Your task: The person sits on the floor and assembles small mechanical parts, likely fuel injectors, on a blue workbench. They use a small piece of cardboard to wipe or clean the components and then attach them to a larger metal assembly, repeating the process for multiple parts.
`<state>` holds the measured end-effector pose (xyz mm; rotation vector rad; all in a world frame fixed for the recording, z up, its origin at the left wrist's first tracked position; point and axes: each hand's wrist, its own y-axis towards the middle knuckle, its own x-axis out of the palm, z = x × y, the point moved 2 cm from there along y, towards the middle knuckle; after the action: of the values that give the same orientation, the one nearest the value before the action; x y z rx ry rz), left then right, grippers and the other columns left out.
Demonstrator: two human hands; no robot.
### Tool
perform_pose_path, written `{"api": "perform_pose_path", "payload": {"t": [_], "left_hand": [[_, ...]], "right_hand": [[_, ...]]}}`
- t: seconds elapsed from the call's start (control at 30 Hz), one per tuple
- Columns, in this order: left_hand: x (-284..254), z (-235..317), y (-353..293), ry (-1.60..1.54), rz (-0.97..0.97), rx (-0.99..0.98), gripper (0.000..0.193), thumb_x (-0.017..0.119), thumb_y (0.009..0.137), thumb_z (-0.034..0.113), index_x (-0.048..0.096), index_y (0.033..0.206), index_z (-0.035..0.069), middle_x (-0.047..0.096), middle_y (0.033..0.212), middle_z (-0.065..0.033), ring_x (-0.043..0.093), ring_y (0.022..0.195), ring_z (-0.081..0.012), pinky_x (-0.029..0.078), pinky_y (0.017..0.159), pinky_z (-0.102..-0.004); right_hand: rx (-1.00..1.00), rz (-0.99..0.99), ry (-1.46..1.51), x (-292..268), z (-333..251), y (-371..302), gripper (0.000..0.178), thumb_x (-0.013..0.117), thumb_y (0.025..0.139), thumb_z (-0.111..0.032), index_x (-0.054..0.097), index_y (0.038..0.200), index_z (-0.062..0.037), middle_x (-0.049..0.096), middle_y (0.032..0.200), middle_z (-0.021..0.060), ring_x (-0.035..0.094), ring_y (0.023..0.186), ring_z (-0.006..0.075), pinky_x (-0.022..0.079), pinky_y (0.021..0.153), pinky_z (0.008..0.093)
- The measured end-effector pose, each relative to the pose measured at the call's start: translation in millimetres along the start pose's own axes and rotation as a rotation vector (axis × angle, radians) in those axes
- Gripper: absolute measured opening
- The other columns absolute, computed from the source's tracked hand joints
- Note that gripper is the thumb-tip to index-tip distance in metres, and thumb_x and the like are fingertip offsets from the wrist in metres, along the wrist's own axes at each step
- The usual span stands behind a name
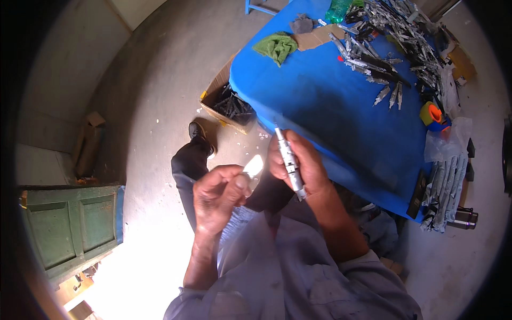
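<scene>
My left hand pinches a small flat white piece between thumb and fingers; it is glaring in the light, so its kind is unclear. Beside it, my right hand is closed round a slim silver metal cylinder with dark bands and a narrow tip pointing up and away from me. The two hands are apart, over my lap at the near edge of the blue-covered table. Many similar silver parts lie heaped at the table's far right.
A green cloth, a cardboard piece and a green bottle lie at the table's far side. A cardboard box of dark parts stands left of it. Orange tape and wrapped bars sit at the right edge.
</scene>
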<state>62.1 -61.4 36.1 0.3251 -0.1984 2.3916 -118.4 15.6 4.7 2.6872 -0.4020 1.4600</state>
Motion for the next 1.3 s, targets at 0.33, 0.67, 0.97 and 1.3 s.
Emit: {"api": "perform_pose_path", "payload": {"t": [0.33, 0.67, 0.97, 1.3], "left_hand": [[4.8, -12.7, -20.1, 0.043, 0.003, -0.010, 0.020, 0.063, 0.103, 0.020, 0.064, 0.096, 0.001, 0.065, 0.070, -0.0049, 0.051, 0.054, -0.0057, 0.039, 0.048, -0.0207], [-8.5, -7.2, -28.2, 0.095, -0.037, 0.011, 0.021, 0.064, 0.103, 0.020, 0.064, 0.095, 0.000, 0.064, 0.069, -0.0046, 0.052, 0.055, -0.0056, 0.040, 0.049, -0.0210], [-3.5, -4.9, -25.7, 0.062, -0.031, 0.041, 0.018, 0.065, 0.102, 0.016, 0.065, 0.097, -0.001, 0.065, 0.070, -0.0048, 0.055, 0.057, -0.0068, 0.042, 0.051, -0.0213], [-2.2, -4.6, -24.0, 0.069, -0.012, 0.064, 0.018, 0.068, 0.100, 0.016, 0.066, 0.096, -0.001, 0.065, 0.072, -0.0037, 0.058, 0.060, -0.0067, 0.044, 0.054, -0.0214]], "right_hand": [[0.237, 0.242, 0.213, 42.3, 52.1, -18.0, 0.036, 0.052, 0.105, -0.038, 0.065, 0.102, -0.0049, 0.064, 0.072, 0.0048, 0.056, 0.055, 0.0150, 0.047, 0.054, 0.0286], [0.369, 0.283, 0.149, 48.2, 51.9, -28.5, 0.035, 0.056, 0.102, -0.037, 0.066, 0.101, -0.0032, 0.061, 0.071, 0.0017, 0.054, 0.059, 0.0100, 0.047, 0.060, 0.0301], [0.333, 0.362, 0.172, 66.5, 44.7, -25.9, 0.033, 0.058, 0.101, -0.034, 0.066, 0.102, -0.0018, 0.065, 0.075, 0.0053, 0.058, 0.059, 0.0121, 0.049, 0.060, 0.0298], [0.338, 0.347, 0.178, 55.5, 47.7, -25.1, 0.032, 0.058, 0.102, -0.033, 0.066, 0.103, -0.0021, 0.063, 0.073, 0.0021, 0.054, 0.057, 0.0093, 0.045, 0.054, 0.0258]]}}
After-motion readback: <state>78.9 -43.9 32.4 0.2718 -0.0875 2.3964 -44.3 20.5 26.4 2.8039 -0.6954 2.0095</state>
